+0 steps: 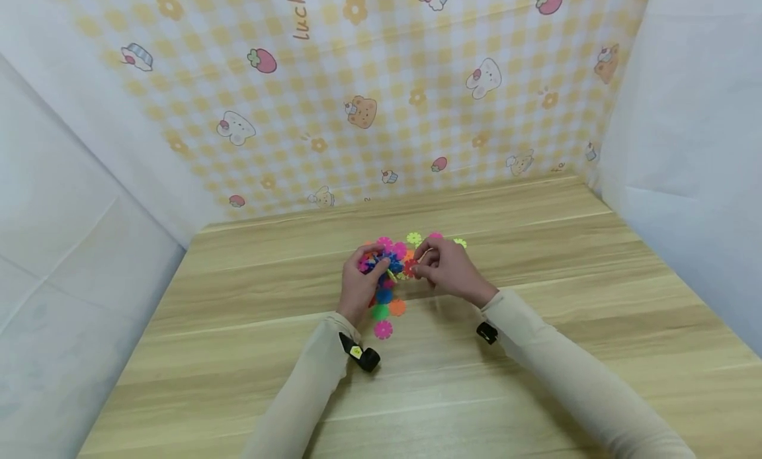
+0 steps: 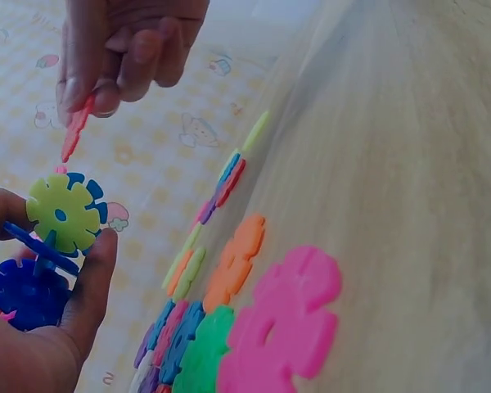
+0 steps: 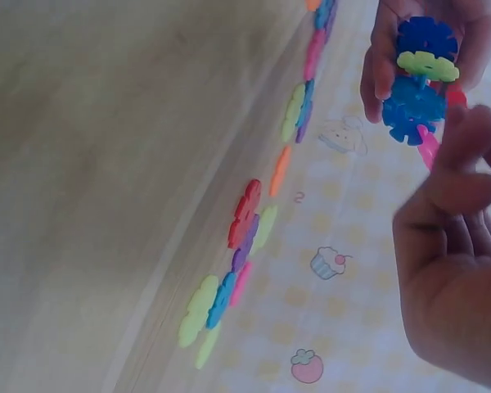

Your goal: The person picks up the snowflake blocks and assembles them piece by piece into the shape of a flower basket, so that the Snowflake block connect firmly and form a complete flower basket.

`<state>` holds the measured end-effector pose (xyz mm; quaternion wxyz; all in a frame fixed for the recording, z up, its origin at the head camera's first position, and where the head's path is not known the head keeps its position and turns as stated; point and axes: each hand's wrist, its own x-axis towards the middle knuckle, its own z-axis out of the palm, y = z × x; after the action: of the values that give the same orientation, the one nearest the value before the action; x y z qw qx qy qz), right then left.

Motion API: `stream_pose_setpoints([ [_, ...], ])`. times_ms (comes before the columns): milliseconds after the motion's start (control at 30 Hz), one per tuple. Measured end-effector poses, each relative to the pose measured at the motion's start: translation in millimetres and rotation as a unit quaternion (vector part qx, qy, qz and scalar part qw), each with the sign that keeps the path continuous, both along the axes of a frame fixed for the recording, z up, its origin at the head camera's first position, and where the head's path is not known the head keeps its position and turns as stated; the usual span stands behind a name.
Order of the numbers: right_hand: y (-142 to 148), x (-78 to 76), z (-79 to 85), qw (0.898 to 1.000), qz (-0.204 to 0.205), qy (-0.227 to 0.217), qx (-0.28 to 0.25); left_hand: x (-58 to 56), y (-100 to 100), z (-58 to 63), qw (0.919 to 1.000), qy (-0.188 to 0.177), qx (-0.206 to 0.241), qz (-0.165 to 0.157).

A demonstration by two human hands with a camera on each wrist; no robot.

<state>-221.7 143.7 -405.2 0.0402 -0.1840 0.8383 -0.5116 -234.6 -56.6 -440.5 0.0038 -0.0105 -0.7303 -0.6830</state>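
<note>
My left hand (image 1: 357, 288) grips a cluster of interlocked plastic snowflake discs (image 3: 415, 106), mostly blue with a yellow-green one and some pink. In the left wrist view a yellow-green disc (image 2: 53, 214) stands out on the cluster between thumb and fingers. Just to the right, my right hand (image 1: 452, 272) pinches a red snowflake disc (image 2: 78, 131) at one edge. That red disc points down at the cluster, its lower end close over a small pink tip (image 2: 61, 169). In the right wrist view my own fingers cover most of the red disc.
Loose snowflake discs lie on the wooden table (image 1: 238, 353) around and below the hands. Nearest me is a pink disc (image 1: 383, 329), with an orange disc (image 1: 397, 307) and a green disc (image 1: 380, 312) beside it. A yellow checked cloth (image 1: 387, 102) hangs behind the table.
</note>
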Motion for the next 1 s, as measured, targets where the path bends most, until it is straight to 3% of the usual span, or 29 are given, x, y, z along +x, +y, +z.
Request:
stream_pose_setpoints([
  [133,-0.2,-2.6,1.0,0.999,-0.033,-0.004,-0.011,0.4,2.3,0.4,1.0,0.0,0.006,-0.007],
  [633,-9.7,-1.9,2.6,0.996,-0.069,0.058,0.016,3.5,10.5,-1.9,0.9988,0.029,-0.038,0.003],
  [733,-11.8,-1.6,3.0,0.996,-0.071,0.05,0.001,4.0,14.0,-2.2,0.9986,0.043,-0.031,0.007],
  [1000,-11.5,-7.4,-3.4,0.996,-0.076,0.035,-0.011,9.0,21.2,-7.6,0.9995,0.023,-0.015,0.016],
])
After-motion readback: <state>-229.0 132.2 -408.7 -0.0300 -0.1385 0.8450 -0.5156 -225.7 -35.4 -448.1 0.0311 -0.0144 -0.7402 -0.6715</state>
